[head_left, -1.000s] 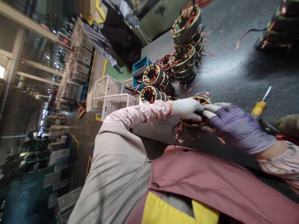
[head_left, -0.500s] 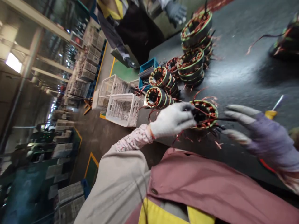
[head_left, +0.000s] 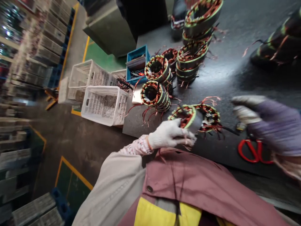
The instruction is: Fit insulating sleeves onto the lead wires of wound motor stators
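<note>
Head camera, frame tilted hard, person's chest along the lower edge. Left hand (head_left: 170, 135) in a white knit glove, pale floral sleeve at the wrist, holds a short cylindrical wound motor stator (head_left: 191, 119) with copper windings and green banding; its fingers (head_left: 188, 138) curl closed around the lower rim. The stator sits tilted, raised just off the dark tabletop (head_left: 235, 78), directly beside and partly over a second copper-wound stator (head_left: 210, 117) lying flat, thin copper leads splaying from it. Right hand (head_left: 270, 124), in a purple glove with grey-coated fingers (head_left: 246, 100), is open and holds nothing: fingers narrowly spread, hovering well apart from both stators. Below it, red-handled scissors (head_left: 255, 152) lie on the tabletop. Farther along stand two more single stators (head_left: 155, 95) and stacked stators (head_left: 191, 61), all trailing copper wires. Near the tabletop's edge sits a small blue plastic crate (head_left: 137, 64) holding assorted items, too small to tell; a white perforated plastic crate (head_left: 104, 105) stands just past the edge on the floor (head_left: 77, 141), which is marked with yellow lines. Rows of stacked crates (head_left: 47, 40) line the aisle. Person's mauve-pink jacket (head_left: 188, 185) with a yellow panel fills the bottom of the frame.
</note>
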The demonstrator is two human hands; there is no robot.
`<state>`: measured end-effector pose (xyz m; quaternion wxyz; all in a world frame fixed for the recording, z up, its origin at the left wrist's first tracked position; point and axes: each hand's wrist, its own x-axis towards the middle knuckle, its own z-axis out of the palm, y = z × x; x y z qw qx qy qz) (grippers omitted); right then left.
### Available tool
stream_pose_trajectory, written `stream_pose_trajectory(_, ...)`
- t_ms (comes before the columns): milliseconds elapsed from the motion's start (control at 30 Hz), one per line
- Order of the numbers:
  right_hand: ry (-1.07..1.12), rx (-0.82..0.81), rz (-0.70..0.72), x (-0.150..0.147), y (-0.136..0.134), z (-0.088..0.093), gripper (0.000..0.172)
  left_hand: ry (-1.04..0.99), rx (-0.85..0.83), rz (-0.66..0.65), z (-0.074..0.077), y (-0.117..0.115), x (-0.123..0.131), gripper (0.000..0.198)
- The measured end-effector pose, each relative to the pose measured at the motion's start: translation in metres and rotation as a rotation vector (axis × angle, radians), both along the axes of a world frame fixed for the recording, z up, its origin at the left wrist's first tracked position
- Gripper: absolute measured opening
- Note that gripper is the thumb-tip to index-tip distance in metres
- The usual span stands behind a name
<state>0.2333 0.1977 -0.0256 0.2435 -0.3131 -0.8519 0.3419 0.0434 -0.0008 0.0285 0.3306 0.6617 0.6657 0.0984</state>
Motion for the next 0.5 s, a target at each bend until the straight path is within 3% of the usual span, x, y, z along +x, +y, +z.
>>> stream_pose_trajectory(67,-0.156,0.242,0.137,0.005,-0.007,-0.012,0.046,-0.064,-0.065,0.144,-0.018,-0.025,-0.010,0.038)
stream_pose_trajectory(167,-0.383,0.489,0.230,-0.010,-0.018,-0.025,0.046,0.101,-0.260,0.325,-0.065,-0.041,-0.023,0.037)
stream_pose_trajectory(267,-0.550,0.487,0.236,-0.031,-0.023,-0.029,0.040,0.259,-0.393,0.368,-0.113,-0.037,-0.035,0.038)
stream_pose_trajectory(333,-0.528,0.318,0.203,-0.039,-0.020,-0.030,0.034,0.282,-0.416,0.367,-0.134,-0.032,-0.039,0.038)
stream_pose_trajectory(400,-0.431,0.005,0.159,-0.041,-0.012,-0.034,0.029,0.289,-0.418,0.371,-0.141,-0.032,-0.039,0.034)
stream_pose_trajectory(500,-0.265,-0.524,0.157,-0.040,0.002,-0.040,0.034,0.286,-0.375,0.398,-0.118,-0.041,-0.032,0.028)
